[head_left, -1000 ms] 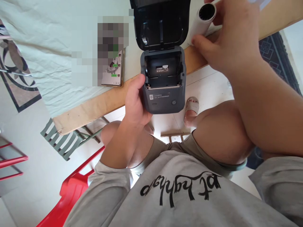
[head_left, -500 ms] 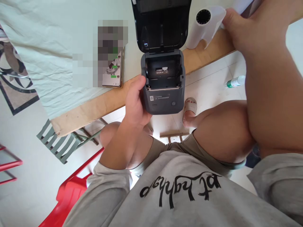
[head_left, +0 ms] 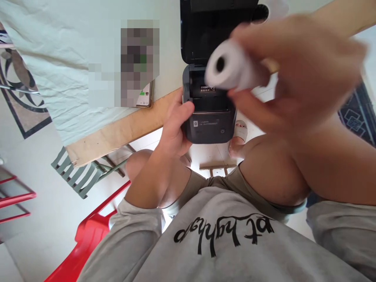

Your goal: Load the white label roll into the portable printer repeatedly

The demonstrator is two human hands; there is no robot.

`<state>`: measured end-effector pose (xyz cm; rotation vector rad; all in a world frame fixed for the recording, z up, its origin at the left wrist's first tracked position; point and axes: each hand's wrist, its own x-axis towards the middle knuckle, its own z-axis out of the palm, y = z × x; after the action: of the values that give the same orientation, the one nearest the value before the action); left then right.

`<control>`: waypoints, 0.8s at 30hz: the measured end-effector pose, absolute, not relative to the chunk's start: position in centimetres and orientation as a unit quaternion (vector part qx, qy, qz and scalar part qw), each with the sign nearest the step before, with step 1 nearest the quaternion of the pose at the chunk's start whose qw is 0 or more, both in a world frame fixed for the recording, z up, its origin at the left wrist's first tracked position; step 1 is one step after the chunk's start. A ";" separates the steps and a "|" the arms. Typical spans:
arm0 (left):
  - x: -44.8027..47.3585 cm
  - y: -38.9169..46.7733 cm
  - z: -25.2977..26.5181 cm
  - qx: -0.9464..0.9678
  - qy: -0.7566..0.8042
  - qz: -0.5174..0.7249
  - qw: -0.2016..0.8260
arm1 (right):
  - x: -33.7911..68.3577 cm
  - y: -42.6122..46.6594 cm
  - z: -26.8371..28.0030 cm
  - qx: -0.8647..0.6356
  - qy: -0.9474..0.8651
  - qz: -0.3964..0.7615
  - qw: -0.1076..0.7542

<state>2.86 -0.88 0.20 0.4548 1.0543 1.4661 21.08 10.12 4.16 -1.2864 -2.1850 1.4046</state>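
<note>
Centrally, a small dark grey plastic label printer (head_left: 210, 117) is held above the lap, its black hinged lid (head_left: 211, 27) swung fully open and standing up behind the empty paper bay (head_left: 210, 98). The printer is gripped by the left hand (head_left: 174, 129), whose fingers are closed around its left side, the thumb pressed to the edge of the bay. A white roll of thermal paper with a dark hollow core (head_left: 232, 68) is held by the right hand (head_left: 296, 74), which is blurred; the fingers are curled shut about the right half of the roll, and the core end points left. The roll hangs just above and in front of the open bay, not yet inside it.

The roll is judged light, fairly stiff across its width yet easily dented, with a smooth, slightly slippery wrap that may unwind; a hold around its barrel seems safest. The printer looks rigid and moderately light, best taken by its sides, away from the lid hinge.

Behind it, a wooden table edge (head_left: 117, 135) is covered by a pale creased cloth (head_left: 58, 58), and a smartphone (head_left: 145, 96) lies near the edge. A second white roll (head_left: 273, 8) is partly seen past the lid. A red plastic chair (head_left: 88, 239) stands at lower left. The upright lid narrows the approach from behind.
</note>
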 end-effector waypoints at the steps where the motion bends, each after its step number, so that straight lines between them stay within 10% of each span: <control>1: 3.0 -1.0 0.3 0.203 0.458 0.627 0.596 | 20.4 9.5 4.4 -0.411 -0.782 0.445 0.145; 14: 3.5 -0.6 0.4 0.210 0.470 0.641 0.570 | 19.0 9.8 4.1 -0.348 -0.872 0.282 0.198; 24: 2.4 -0.9 0.2 0.254 0.477 0.604 0.586 | 20.1 9.9 4.9 -0.345 -0.713 0.522 0.317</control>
<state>2.40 -0.93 0.23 0.5929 1.1118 1.4073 20.10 9.91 4.86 -0.9089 -1.8756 1.3727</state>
